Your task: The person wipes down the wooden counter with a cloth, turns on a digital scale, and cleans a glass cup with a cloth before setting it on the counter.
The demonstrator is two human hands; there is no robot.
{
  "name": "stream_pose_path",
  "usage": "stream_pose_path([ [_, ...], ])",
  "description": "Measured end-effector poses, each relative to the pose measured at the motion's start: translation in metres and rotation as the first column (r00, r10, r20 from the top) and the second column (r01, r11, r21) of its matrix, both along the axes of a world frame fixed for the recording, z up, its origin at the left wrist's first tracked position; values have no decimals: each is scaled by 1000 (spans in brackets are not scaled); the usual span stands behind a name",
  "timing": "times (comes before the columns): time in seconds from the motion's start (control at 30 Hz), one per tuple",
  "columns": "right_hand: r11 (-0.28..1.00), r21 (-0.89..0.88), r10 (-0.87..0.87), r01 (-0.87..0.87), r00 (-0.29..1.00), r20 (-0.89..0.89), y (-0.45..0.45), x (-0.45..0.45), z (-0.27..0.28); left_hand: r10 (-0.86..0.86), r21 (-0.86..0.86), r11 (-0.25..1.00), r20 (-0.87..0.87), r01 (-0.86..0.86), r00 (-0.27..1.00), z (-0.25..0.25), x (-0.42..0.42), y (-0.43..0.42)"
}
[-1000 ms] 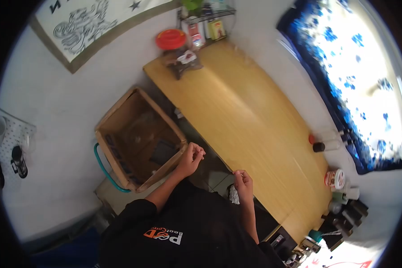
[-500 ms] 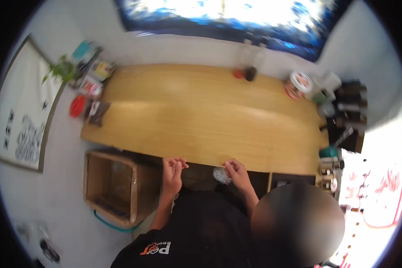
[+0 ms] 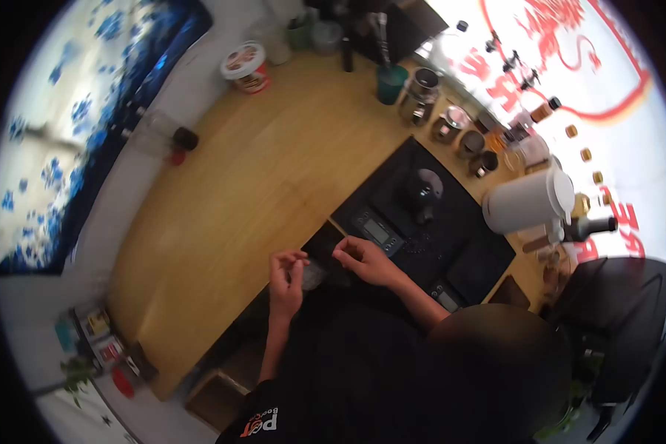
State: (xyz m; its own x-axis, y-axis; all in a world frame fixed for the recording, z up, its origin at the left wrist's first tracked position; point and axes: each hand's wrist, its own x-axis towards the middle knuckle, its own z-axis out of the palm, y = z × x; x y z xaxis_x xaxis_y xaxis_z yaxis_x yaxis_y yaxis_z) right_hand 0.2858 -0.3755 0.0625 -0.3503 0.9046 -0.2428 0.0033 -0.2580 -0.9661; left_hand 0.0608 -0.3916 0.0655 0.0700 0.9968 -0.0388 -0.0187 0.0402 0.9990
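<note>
My left hand (image 3: 286, 280) is held over the table's front edge, fingers loosely bent and thumb apart, with nothing visible in it. Opposite it, my right hand (image 3: 364, 260) hovers near the corner of a black mat (image 3: 462, 240), its fingers half curled and no object showing between them. A pale, clear-looking item (image 3: 313, 275), too blurred to name, shows below and between the hands. On the mat lie a digital scale (image 3: 379, 231) close to my right hand, a second scale (image 3: 445, 297) and a glossy dark rounded vessel (image 3: 425, 191).
The wooden table (image 3: 222, 214) stretches left. Jars (image 3: 449, 123), a green cup (image 3: 391, 83) and a white pitcher (image 3: 525, 200) line its right edge. A white-lidded tub (image 3: 246, 66) and glass bottles (image 3: 166, 137) stand by the wall. A cardboard box (image 3: 218, 396) sits below.
My view has swung to the right, bringing the black mat, scales and pitcher into sight. Both hands stay raised in front of my body, with the right hand now beside the mat.
</note>
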Motion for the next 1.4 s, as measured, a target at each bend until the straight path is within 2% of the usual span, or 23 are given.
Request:
stream_pose_path([
  [0.03, 995, 78, -67, 57, 989, 135, -6, 8, 7, -38, -7, 999, -4, 37, 999, 2, 12, 9],
  [0.07, 993, 70, -102, 93, 986, 132, -12, 15, 14, -158, 21, 986, -143, 163, 977, 4, 23, 16],
  [0.1, 948, 176, -290, 264, 946, 143, -19, 21, 21, -268, 37, 957, -280, 289, 922, 7, 34, 23],
  [0.13, 864, 282, -466, 416, 874, 138, -24, 25, 26, -299, 31, 947, -281, 320, 912, 11, 44, 29],
  [0.17, 853, 279, -491, 442, 860, 138, -27, 29, 29, -402, -17, 906, -342, 422, 849, 15, 53, 36],
  [0.2, 677, 347, -707, 650, 704, 61, -27, 32, 30, -496, -68, 855, -398, 515, 772, 18, 61, 43],
  [0.23, 451, 392, -865, 802, 501, -28, -27, 35, 32, -514, -70, 843, -399, 534, 759, 17, 68, 49],
  [0.27, 436, 391, -875, 811, 484, -28, -24, 41, 34, -483, -4, 834, -490, 552, 726, 13, 74, 54],
  [0.33, 309, 404, -947, 861, 320, 42, -19, 56, 36, -452, 61, 808, -574, 586, 683, 2, 85, 65],
  [0.37, 294, 401, -952, 867, 303, 42, -19, 62, 33, -395, 100, 811, -633, 576, 666, -4, 90, 71],
  [0.43, 596, 234, -798, 768, 536, 275, -21, 74, 22, -345, 143, 802, -681, 579, 646, -19, 96, 78],
  [0.47, 668, 85, -738, 739, 644, 203, -22, 78, 19, -316, 154, 797, -717, 584, 621, -26, 98, 81],
  [0.5, 650, 92, -753, 754, 624, 207, -22, 79, 16, -287, 168, 788, -750, 592, 595, -29, 102, 84],
  [0.57, 601, 107, -799, 792, 600, 39, -19, 74, 10, -293, 157, 776, -768, 611, 569, -27, 108, 84],
  [0.63, 558, 130, -828, 820, 560, 25, -19, 71, 8, -304, 144, 760, -783, 634, 543, -25, 114, 83],
  [0.73, 454, 177, -876, 873, 473, -90, -28, 73, 18, -259, 129, 807, -799, 576, 542, -27, 120, 86],
  [0.83, 367, 237, -928, 899, 373, 22, -56, 91, 41, -227, 161, 819, -791, 551, 568, -34, 128, 92],
  [1.07, 158, 176, -986, 972, 163, -17, -148, 121, 45, -274, 168, 808, -741, 565, 613, -29, 155, 116],
  [1.13, 105, 191, -994, 976, 106, 4, -165, 121, 33, -383, -6, 835, -725, 551, 572, -28, 155, 129],
  [1.17, 66, 198, -998, 978, 63, 25, -172, 121, 27, -388, -4, 829, -723, 559, 572, -28, 156, 132],
  [1.23, 33, 198, -999, 980, 26, 38, -182, 120, 19, -496, -130, 805, -682, 578, 538, -28, 158, 138],
  [1.37, 5, 187, -995, 982, -14, 99, -192, 121, 4, -516, -144, 791, -679, 594, 522, -31, 162, 146],
  [1.4, 7, 181, -993, 983, -15, 120, -193, 121, 1, -569, -178, 790, -570, 587, 593, -33, 164, 146],
])
